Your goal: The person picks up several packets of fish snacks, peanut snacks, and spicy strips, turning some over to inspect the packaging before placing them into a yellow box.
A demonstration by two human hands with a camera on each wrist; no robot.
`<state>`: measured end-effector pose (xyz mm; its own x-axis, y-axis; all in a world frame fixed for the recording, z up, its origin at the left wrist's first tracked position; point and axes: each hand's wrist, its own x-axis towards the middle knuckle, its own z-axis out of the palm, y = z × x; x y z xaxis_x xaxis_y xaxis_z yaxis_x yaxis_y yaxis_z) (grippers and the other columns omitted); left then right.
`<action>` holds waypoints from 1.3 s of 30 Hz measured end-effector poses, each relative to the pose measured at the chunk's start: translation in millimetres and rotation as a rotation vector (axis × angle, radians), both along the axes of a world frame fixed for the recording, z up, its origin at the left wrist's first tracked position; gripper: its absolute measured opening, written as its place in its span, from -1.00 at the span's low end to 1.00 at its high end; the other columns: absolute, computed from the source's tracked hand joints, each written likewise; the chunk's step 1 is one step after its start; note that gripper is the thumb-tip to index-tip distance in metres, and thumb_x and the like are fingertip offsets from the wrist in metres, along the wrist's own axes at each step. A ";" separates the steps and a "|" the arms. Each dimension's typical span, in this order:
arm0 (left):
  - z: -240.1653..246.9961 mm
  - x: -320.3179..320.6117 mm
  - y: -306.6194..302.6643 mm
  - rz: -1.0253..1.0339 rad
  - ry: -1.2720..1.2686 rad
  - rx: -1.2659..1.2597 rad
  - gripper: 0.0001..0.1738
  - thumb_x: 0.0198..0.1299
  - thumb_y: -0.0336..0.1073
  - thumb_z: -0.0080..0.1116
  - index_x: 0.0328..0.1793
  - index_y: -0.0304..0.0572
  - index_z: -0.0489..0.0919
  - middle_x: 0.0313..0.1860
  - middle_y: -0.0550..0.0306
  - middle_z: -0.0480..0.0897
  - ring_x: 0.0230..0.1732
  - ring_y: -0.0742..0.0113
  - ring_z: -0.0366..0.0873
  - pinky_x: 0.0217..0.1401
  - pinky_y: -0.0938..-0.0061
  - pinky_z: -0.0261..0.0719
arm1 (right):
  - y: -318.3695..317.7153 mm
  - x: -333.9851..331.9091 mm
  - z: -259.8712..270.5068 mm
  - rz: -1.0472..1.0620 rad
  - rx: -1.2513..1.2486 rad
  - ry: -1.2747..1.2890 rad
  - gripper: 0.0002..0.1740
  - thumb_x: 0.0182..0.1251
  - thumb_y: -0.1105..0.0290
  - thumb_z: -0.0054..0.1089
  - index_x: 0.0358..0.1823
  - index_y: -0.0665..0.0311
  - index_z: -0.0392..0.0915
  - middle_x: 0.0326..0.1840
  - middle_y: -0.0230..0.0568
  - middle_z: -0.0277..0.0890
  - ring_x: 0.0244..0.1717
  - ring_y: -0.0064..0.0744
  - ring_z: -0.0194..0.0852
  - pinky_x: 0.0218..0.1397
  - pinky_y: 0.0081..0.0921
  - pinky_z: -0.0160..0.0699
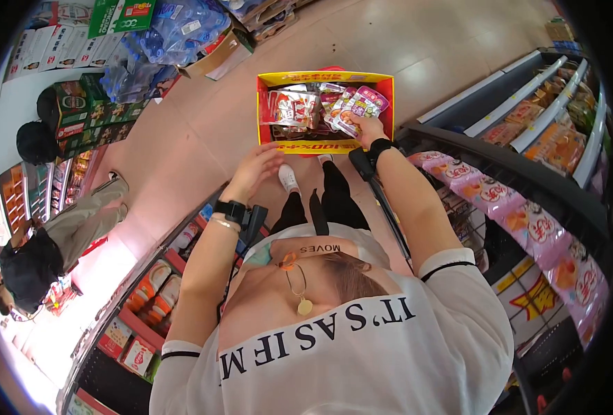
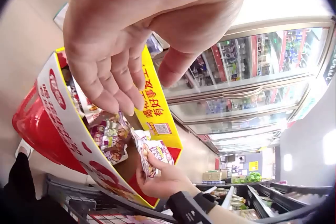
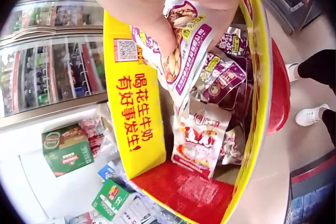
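Observation:
A yellow-and-red cardboard box (image 1: 279, 146) with snack packets in it stands in front of me, on top of a red stool-like support (image 2: 39, 129). My right hand (image 1: 370, 130) reaches into its right end and pinches a purple-and-white snack packet (image 3: 186, 50), thumb across the front. More purple packets (image 3: 223, 79) lie beneath that one. White-and-red packets (image 1: 296, 108) fill the box's left part. Just outside the near left corner hovers my left hand (image 1: 256, 169), palm turned toward the box, fingers extended and holding nothing.
Black shelving with pink snack bags (image 1: 500, 197) runs close along my right. Bottled water packs (image 1: 182, 31) and cartons stand at the far left. A person in dark clothes (image 1: 33, 266) is at the left. Glass-door fridges (image 2: 247, 66) line one side.

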<state>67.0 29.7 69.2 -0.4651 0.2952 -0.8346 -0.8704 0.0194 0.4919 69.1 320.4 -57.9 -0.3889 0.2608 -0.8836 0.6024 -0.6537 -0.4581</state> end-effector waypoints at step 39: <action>10.9 29.8 -145.2 0.295 0.097 0.061 -0.56 0.24 -0.27 0.00 0.25 -0.16 0.33 0.02 0.13 0.49 0.01 0.38 0.43 0.03 0.49 0.39 | -35.3 69.7 72.3 0.648 1.096 0.129 -0.41 -0.10 0.44 0.25 0.05 0.42 0.32 -0.05 0.13 0.43 -0.02 -0.06 0.44 0.04 -0.35 0.41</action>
<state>96.8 -115.5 80.1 -0.6149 0.1839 -0.7669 -0.7829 -0.2587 0.5657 138.8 285.1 14.4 -0.7837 0.5570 -0.2749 0.5792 0.4957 -0.6471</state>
